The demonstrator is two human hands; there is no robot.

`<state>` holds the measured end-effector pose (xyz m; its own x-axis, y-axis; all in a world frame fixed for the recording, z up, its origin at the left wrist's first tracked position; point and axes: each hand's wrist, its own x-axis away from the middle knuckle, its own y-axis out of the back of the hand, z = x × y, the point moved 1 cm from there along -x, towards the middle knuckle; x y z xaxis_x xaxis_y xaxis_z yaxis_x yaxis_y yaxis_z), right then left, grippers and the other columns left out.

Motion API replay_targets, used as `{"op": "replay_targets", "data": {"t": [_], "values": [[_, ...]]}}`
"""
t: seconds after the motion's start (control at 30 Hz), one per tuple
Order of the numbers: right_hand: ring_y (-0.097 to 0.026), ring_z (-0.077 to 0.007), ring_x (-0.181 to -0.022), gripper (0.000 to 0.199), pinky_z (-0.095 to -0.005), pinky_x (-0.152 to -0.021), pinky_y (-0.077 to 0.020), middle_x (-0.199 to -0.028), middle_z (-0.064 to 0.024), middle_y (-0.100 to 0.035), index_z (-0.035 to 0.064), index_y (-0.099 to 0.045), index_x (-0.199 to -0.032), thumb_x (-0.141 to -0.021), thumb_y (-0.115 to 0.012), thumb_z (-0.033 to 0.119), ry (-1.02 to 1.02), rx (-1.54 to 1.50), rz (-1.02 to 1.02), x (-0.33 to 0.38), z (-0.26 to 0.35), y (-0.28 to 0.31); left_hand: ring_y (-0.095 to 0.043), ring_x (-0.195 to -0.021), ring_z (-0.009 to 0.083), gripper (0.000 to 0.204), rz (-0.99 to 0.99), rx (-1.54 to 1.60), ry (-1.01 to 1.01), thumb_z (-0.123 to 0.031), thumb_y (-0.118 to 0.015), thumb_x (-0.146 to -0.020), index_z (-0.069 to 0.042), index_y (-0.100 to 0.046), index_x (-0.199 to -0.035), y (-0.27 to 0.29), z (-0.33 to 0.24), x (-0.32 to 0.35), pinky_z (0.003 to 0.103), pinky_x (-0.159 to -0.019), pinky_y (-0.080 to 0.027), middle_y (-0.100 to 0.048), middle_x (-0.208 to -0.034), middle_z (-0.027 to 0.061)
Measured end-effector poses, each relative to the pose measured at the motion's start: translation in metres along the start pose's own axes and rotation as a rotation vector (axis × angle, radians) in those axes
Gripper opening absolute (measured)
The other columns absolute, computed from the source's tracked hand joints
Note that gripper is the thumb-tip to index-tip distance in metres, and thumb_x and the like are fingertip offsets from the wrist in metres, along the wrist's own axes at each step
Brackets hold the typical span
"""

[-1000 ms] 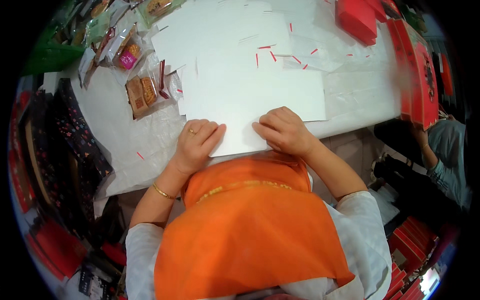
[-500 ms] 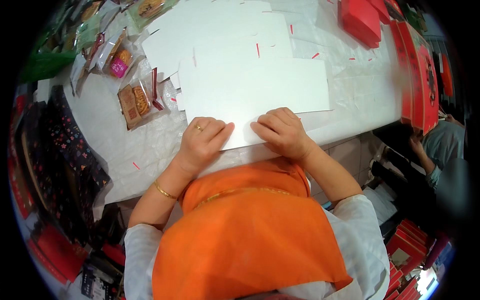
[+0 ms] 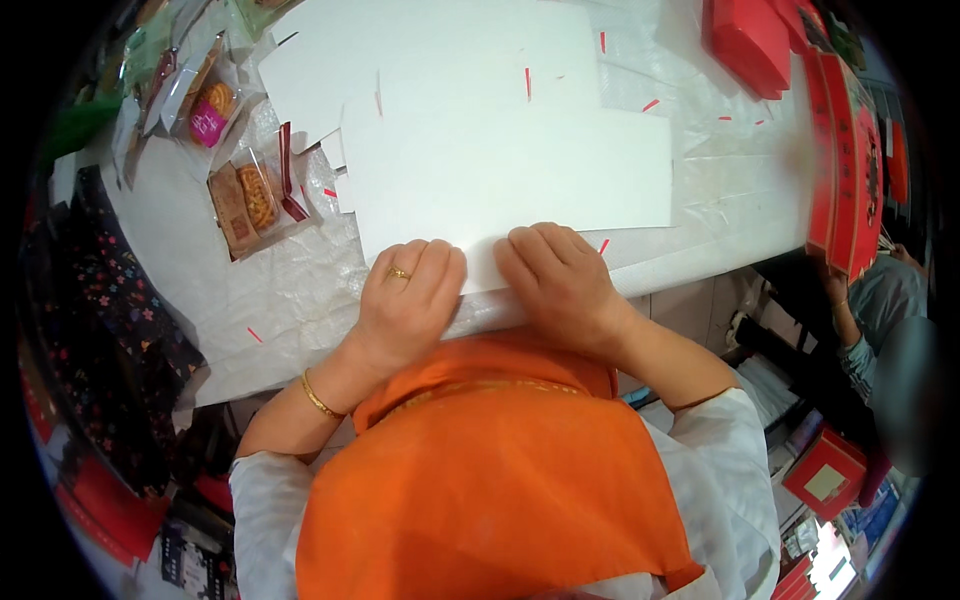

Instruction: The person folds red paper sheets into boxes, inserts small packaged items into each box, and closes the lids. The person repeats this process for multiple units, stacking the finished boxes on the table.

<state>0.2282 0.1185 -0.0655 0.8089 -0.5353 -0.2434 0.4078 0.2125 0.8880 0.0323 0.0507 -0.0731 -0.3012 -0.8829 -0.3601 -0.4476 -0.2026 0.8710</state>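
A white cardboard sheet (image 3: 520, 170) with notched tabs on its left side lies flat before me, over other white board. My left hand (image 3: 408, 302) is closed over its near edge, knuckles up, a ring on one finger. Beside it, a small gap away, my right hand (image 3: 560, 282) is closed over the same edge with its fingers bent down. Both thumbs and the undersides of my fingers are hidden.
Left of the board lie wrapped mooncakes (image 3: 258, 198). A red box (image 3: 750, 48) stands at the far right, and a larger red printed box (image 3: 842, 165) sits at the table's right edge. Red paper strips (image 3: 528, 85) are scattered about. A person's arm (image 3: 850, 318) shows at the right.
My fingers have curled further down over the board's near edge, and the thumbs have gone out of sight. The whole view has shifted slightly.
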Motion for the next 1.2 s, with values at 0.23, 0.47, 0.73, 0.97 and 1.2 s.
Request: {"op": "replay_targets", "data": {"t": [0.23,0.47,0.73,0.97,1.2], "values": [[-0.053,-0.0249,-0.077,0.015,-0.0353,-0.066,-0.0474,-0.083,-0.0067,-0.049,0.0082,-0.054,-0.086,-0.075,-0.064,0.013,-0.039,-0.157,0.111,-0.014,-0.013,0.008,-0.057,-0.073,0.0236,0.016,0.065,0.21,0.086,-0.003,-0.065,-0.069,-0.007,-0.057,-0.081,0.005,0.015,-0.013,0.035,-0.065,-0.049,-0.055,-0.082,0.0066],[-0.058,-0.0246,-0.085,0.026,-0.035,-0.071,-0.0508,-0.094,-0.0067,-0.057,0.0051,-0.061,-0.099,-0.073,-0.065,0.01,0.041,-0.064,0.068,0.002,-0.013,0.002,-0.063,-0.084,0.0274,0.027,0.079,0.174,0.092,0.001,-0.073,-0.068,-0.002,-0.067,-0.095,0.001,0.014,-0.002,0.036,-0.074,-0.051,-0.065,-0.093,0.0089],[-0.061,-0.0257,-0.088,0.033,-0.0353,-0.072,-0.0503,-0.101,-0.009,-0.062,0.0021,-0.066,-0.102,-0.07,-0.067,0.009,0.055,-0.138,-0.002,0.007,-0.013,-0.001,-0.062,-0.084,0.0264,0.031,-0.036,0.228,0.011,0.002,-0.071,-0.067,0.001,-0.071,-0.099,0.005,0.019,0.018,0.037,-0.076,-0.05,-0.064,-0.093,0.009],[-0.06,-0.0214,-0.085,0.027,-0.0319,-0.071,-0.0487,-0.101,-0.0063,-0.06,0.0062,-0.064,-0.098,-0.071,-0.066,0.012,0.006,-0.184,-0.034,0.005,-0.017,-0.006,-0.06,-0.09,0.0274,0.033,0.022,0.207,0.092,-0.002,-0.074,-0.066,-0.001,-0.07,-0.099,0.001,0.02,0.021,0.038,-0.079,-0.048,-0.063,-0.098,0.009],[-0.06,-0.0225,-0.086,0.034,-0.0324,-0.072,-0.05,-0.105,-0.0092,-0.061,0.0026,-0.065,-0.108,-0.074,-0.065,0.012,-0.08,-0.287,-0.013,0.0,-0.022,-0.007,-0.06,-0.096,0.0287,0.041,0.133,0.183,0.14,-0.006,-0.075,-0.063,-0.001,-0.069,-0.103,0.004,0.021,0.004,0.039,-0.085,-0.048,-0.062,-0.104,0.01]]}}
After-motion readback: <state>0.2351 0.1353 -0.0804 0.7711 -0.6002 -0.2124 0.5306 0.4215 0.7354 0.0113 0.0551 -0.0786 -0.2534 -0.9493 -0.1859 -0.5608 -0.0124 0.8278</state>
